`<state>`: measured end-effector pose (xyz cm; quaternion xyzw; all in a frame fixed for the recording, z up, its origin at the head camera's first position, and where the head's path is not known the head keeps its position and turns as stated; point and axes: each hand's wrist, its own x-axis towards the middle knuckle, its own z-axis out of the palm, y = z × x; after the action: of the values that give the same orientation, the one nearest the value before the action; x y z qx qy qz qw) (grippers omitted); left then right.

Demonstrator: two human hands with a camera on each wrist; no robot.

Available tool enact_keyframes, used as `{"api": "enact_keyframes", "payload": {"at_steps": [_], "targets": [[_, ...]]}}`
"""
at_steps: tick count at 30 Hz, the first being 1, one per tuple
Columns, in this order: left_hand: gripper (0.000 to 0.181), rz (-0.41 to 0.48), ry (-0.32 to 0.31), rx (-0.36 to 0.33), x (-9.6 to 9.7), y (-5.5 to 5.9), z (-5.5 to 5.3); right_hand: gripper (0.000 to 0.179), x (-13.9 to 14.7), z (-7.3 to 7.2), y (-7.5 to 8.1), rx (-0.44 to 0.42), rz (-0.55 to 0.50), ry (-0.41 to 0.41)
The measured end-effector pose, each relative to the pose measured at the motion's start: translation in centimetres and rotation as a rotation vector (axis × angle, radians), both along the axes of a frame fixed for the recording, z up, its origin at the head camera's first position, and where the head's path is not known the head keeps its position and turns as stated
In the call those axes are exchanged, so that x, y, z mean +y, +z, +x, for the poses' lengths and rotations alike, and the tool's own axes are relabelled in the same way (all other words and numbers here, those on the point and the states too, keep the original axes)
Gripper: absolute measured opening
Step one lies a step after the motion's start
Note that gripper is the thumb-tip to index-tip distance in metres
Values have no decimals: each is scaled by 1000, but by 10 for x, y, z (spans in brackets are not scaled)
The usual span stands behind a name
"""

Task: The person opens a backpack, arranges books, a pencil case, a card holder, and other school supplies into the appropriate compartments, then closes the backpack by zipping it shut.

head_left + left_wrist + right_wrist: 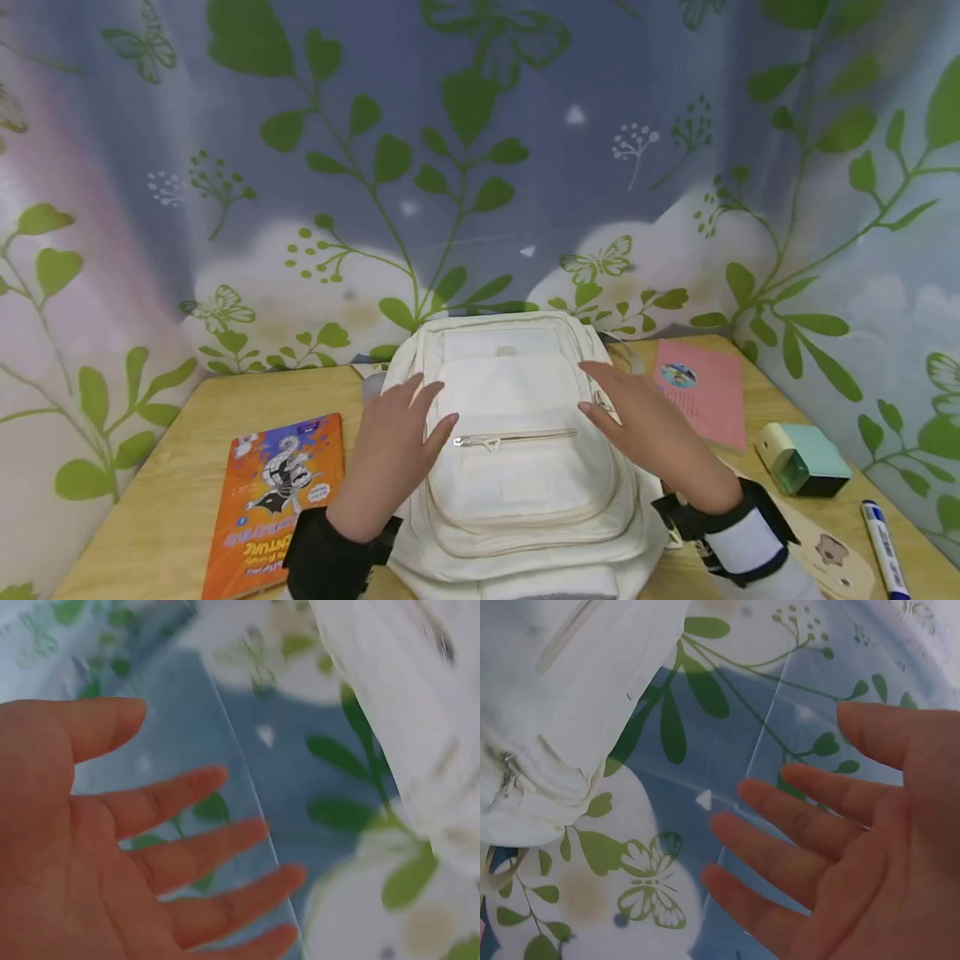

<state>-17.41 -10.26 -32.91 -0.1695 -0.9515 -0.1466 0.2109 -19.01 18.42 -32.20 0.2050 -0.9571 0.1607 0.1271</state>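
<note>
A white backpack (517,492) with a zipped front pocket lies on the wooden table between both hands. My left hand (393,450) hovers over its left side, fingers spread and pointing forward. Over the right side is my right hand (660,425), its thumb and fingers extended toward the pocket. Both palms hold nothing. In the left wrist view the left hand (150,855) shows straight, parted fingers, with the backpack (412,697) at the upper right. The right wrist view has the right hand (832,847) likewise spread, and the backpack (562,697) at the upper left.
An orange book (277,500) lies left of the backpack. To the right are a pink notebook (708,392), a mint and black box-shaped item (806,458), a blue-capped marker (885,546) and a beige case with a bear picture (832,550). A leaf-patterned curtain (480,167) hangs behind.
</note>
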Motion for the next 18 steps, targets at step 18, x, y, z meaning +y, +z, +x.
{"api": "enact_keyframes", "payload": {"at_steps": [18], "targets": [[46, -311, -630, -13, 41, -78, 51, 31, 55, 54, -45, -257, 76, -127]]}}
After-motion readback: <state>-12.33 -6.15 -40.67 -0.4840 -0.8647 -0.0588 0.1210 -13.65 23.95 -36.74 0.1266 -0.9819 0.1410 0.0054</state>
